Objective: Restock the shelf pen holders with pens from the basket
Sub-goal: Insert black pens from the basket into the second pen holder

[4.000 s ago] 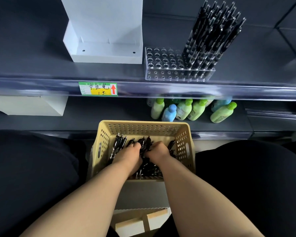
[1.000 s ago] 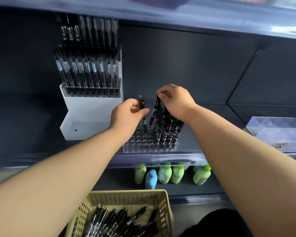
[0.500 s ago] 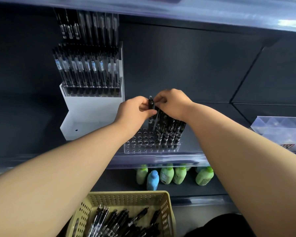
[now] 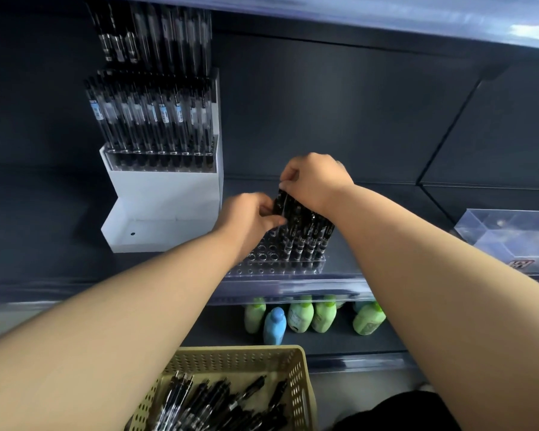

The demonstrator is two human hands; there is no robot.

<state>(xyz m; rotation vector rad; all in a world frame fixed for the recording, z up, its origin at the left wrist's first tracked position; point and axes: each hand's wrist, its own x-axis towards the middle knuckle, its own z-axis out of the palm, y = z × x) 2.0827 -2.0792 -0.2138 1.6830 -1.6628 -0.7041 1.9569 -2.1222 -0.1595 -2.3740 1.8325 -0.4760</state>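
Pinching the top end of a black pen (image 4: 280, 202), the right hand (image 4: 316, 181) has its grip clenched on it with thumb and fingertips, the forearm coming in from 4 o'clock. The left hand (image 4: 248, 220) grasps the same pen lower on its barrel, fingers curled, its grip closed from the 9 o'clock side. The pen stands nearly upright at the 9 o'clock edge of the seated pens (image 4: 308, 236), a tight cluster in the clear pen holder (image 4: 274, 264), a drilled block on the shelf (image 4: 59, 259). Whether the pen's tip sits in a hole I cannot tell, since the left hand hides it. Open holes fill the block's 9 o'clock half. At 10 o'clock of the block a white pen holder (image 4: 165, 206) carries rows of clear-barrelled pens (image 4: 153, 119). At 6 o'clock in the frame the tan basket (image 4: 297, 384) holds a heap of loose pens (image 4: 218, 402). Between basket and block, on the lower shelf (image 4: 324, 340), stand green bottles (image 4: 301, 315) and a blue bottle (image 4: 274, 325). At 3 o'clock lies a clear box (image 4: 511, 241).
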